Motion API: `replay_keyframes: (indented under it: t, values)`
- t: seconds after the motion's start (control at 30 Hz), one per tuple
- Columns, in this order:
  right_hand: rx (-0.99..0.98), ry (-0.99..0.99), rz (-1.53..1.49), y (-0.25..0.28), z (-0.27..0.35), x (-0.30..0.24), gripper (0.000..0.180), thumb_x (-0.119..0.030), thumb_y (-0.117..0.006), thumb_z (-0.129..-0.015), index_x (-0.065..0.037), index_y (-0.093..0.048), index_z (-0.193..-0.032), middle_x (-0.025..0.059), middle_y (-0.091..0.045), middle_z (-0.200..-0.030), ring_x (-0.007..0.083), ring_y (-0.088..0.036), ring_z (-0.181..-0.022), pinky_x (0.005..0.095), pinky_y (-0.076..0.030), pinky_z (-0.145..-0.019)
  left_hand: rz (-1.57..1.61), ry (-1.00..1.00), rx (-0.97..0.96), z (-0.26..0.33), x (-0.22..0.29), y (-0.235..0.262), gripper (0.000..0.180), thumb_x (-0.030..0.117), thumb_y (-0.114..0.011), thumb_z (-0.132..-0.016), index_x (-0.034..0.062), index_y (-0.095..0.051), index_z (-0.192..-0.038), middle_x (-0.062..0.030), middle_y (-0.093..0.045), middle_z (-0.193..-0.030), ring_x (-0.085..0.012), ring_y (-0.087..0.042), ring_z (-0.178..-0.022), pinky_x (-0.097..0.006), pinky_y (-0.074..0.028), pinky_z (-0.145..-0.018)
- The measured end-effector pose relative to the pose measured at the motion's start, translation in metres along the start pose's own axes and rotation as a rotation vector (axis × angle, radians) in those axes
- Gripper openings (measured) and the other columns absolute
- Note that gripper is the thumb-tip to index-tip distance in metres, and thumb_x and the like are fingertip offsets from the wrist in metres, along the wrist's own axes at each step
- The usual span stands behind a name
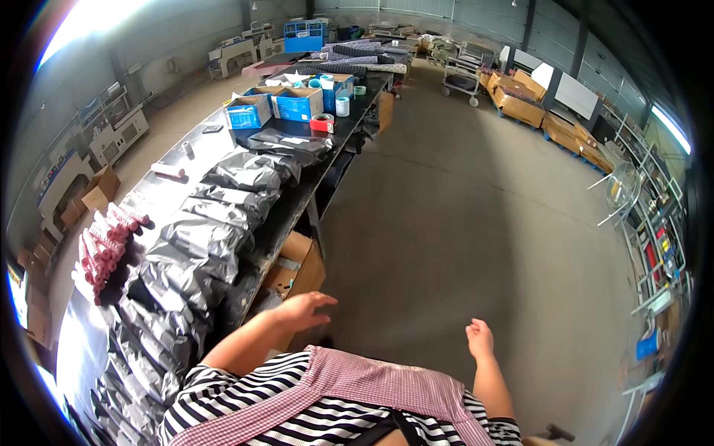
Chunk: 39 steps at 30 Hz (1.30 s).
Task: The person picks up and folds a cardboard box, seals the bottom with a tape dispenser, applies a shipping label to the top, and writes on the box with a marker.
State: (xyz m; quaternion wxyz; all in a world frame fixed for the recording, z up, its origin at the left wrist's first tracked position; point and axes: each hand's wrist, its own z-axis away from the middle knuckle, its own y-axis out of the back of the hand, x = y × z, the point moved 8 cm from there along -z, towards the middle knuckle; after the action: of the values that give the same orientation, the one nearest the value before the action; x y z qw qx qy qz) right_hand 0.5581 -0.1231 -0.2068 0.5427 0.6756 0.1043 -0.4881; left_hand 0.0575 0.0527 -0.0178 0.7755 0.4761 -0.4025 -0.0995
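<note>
Stretching from the lower left to the upper middle of the frame, a long dark worktop point(223, 141) carries overlapping grey plastic mailer bags point(201, 238), with blue cartons point(296, 102) at its far end and a cluster of pink rolls point(108, 241) at the left edge. A brown cardboard box point(297, 267) sits beneath it at centre. Just below the box, the left hand point(305, 308) hangs open, gripping nothing; the right hand point(480, 338), lower right of centre, is loosely open and empty over the concrete floor point(461, 208).
</note>
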Motion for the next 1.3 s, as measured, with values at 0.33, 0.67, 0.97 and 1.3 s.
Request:
replay_keyframes:
  t: [0.33,0.67,0.97,1.3]
  values:
    - [-0.61,-0.619,-0.175,-0.179,-0.077,0.033,0.043,-0.025,-0.07,-0.092,-0.003,-0.06,-0.127,0.0144,-0.07,-0.116,0.0238,-0.068,-0.105,0.035,-0.053,-0.093,-0.423,0.14,0.448,-0.441,-0.258,0.292,0.031,0.017,-0.061,-0.088,0.0072,-0.066,-0.117,-0.0184,-0.065,-0.121,-0.0342,-0.065,-0.109,-0.043,-0.052,-0.094]
    - [-0.58,-0.752,0.226,-0.156,-0.172,-0.06,0.043,-0.025,-0.069,-0.092,-0.003,-0.06,-0.127,0.0144,-0.07,-0.116,0.0241,-0.068,-0.105,0.0351,-0.053,-0.093,-0.588,0.323,0.625,-0.681,-0.453,0.419,0.039,0.018,-0.041,-0.098,0.01,-0.055,-0.133,-0.009,-0.051,-0.146,-0.0318,-0.046,-0.136,-0.046,-0.043,-0.107]
    - [-0.549,-0.758,0.294,-0.151,-0.216,-0.095,0.042,-0.025,-0.069,-0.092,-0.002,-0.06,-0.127,0.0145,-0.07,-0.115,0.0243,-0.068,-0.105,0.0352,-0.053,-0.092,-0.579,0.528,0.619,-0.722,-0.455,0.43,0.029,0.019,-0.045,-0.097,0.0161,-0.066,-0.116,-0.0027,-0.067,-0.118,-0.027,-0.048,-0.129,-0.048,-0.044,-0.094]
    - [-0.289,-0.227,0.125,-0.113,-0.292,-0.262,0.039,-0.02,-0.068,-0.092,-0.002,-0.061,-0.126,0.0148,-0.071,-0.112,0.0259,-0.069,-0.104,0.0362,-0.054,-0.091,0.907,0.064,0.393,-0.627,-0.252,0.331,0.042,0.011,-0.086,-0.073,0.008,-0.069,-0.111,-0.0049,-0.073,-0.097,-0.0228,-0.069,-0.089,-0.038,-0.055,-0.085]
